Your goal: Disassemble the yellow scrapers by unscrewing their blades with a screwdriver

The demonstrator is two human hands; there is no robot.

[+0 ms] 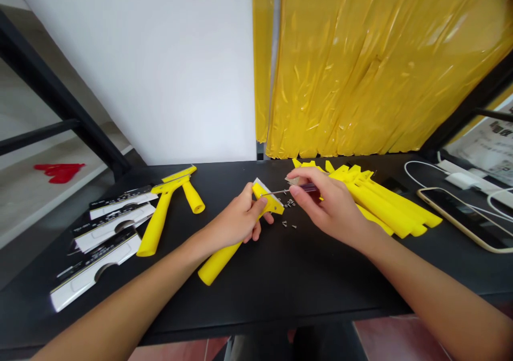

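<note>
My left hand (pixel 242 214) is closed round the neck of a yellow scraper (pixel 219 264), its handle slanting down toward me. A metal blade (pixel 267 190) runs along the scraper's head. In my right hand (pixel 326 203) is a screwdriver (pixel 276 192), held between thumb and fingers, with its thin shaft pointing left. The tip meets the scraper head near a screw hole; whether it sits in a screw is too small to tell. Small screws and nuts (pixel 289 204) lie loose on the black table just right of the head.
Two yellow scrapers (pixel 158 222) lie at the left beside several black-and-white blade packs (pixel 100 265). Several yellow handles (pixel 385 206) are piled at the right. Farther right are a phone (pixel 473 219) and white cables (pixel 417 171). A white panel (pixel 180 72) and yellow plastic sheeting (pixel 360 72) stand behind the table.
</note>
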